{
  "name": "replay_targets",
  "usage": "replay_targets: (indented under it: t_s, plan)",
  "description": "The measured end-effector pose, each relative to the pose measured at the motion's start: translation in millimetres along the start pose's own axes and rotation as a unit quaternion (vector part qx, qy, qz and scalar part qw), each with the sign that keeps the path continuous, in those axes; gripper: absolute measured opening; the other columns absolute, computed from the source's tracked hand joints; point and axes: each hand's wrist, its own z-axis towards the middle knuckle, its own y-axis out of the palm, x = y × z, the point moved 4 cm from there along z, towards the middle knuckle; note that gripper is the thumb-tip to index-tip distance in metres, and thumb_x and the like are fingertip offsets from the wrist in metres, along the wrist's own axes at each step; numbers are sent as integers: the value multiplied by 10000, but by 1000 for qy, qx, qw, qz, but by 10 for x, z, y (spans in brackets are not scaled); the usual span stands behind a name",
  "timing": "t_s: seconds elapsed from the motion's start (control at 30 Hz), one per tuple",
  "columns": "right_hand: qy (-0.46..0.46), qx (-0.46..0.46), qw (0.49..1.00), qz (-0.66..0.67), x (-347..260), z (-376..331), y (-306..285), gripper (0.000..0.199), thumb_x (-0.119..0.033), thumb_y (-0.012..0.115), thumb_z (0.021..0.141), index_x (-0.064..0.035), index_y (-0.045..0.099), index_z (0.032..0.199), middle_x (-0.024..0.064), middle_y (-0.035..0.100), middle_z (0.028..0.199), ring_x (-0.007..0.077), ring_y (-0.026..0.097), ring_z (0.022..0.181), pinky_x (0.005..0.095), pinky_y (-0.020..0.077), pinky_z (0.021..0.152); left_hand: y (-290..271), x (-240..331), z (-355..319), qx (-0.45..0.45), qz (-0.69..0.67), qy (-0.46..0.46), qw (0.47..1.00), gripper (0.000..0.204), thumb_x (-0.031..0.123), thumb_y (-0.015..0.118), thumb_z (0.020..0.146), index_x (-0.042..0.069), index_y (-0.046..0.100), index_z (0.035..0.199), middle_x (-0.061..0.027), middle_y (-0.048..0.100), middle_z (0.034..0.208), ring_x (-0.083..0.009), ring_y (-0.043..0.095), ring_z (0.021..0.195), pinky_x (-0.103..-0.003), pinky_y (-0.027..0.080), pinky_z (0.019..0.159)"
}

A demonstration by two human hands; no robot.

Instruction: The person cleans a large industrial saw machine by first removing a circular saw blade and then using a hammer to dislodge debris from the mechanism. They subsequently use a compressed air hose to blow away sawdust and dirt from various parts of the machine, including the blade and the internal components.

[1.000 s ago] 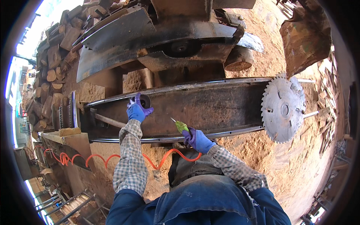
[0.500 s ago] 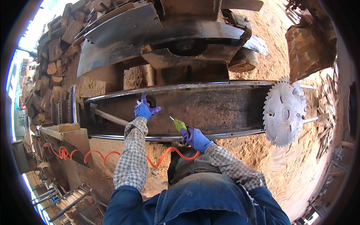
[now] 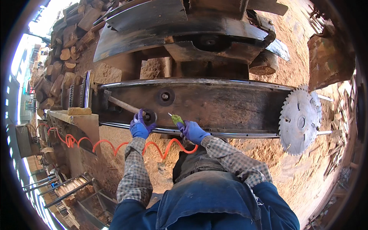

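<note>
My left hand (image 3: 140, 125), in a blue and purple glove, is at the lower round flange (image 3: 152, 115) with its central stud. Its fingers are apart, partly around the flange, and whether they touch it is unclear. In my right hand (image 3: 193, 131) is a green air blow gun (image 3: 177, 119), its thin nozzle pointing left toward the flange. An orange coiled hose (image 3: 165, 155) runs off to the left from my right hand. A hammer (image 3: 122, 104) with a wooden handle lies in the long metal bed (image 3: 226, 109), its handle end beside my left fingers. Farther up sits a second flange (image 3: 166, 96).
A large circular saw blade (image 3: 301, 122) stands at the bed's right end. Polished rails (image 3: 222, 135) edge the bed. Beyond it is a heavy steel machine frame (image 3: 145, 42). Stacked logs (image 3: 69, 57) lie far left; sawdust (image 3: 260, 161) covers the ground. A wooden block (image 3: 79, 111) sits at left.
My left hand has moved from the upper flange down to the lower one, uncovering the upper. My right hand with the blow gun has shifted slightly. The whole view has moved a little.
</note>
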Motion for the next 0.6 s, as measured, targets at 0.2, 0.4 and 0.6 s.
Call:
replay_targets:
  t_s: [0.2,0.4,0.6]
  plan:
    - [-27,-55,986,-156,42,93,111,472,-429,492,1039,17,630,966,120,672,691,192,658,589,348,504,525,462,-37,185,52,-170,-49,983,1290,445,946,552,215,201,1579,-215,520,1380,-415,546,1223,-491,471,1012]
    - [41,-26,999,11,316,65,62,500,-464,505,1028,19,626,983,99,687,701,176,648,554,330,520,522,552,12,702,-14,-197,-64,978,1275,310,946,596,231,155,1593,-228,542,1344,-374,582,1187,-474,482,1007]
    - [11,-21,999,42,157,227,363,519,-496,488,1024,-2,612,928,103,683,703,175,661,581,329,529,534,592,-155,838,-187,-582,-53,790,1206,16,901,654,220,166,1588,-152,520,1303,-236,609,990,-356,576,803]
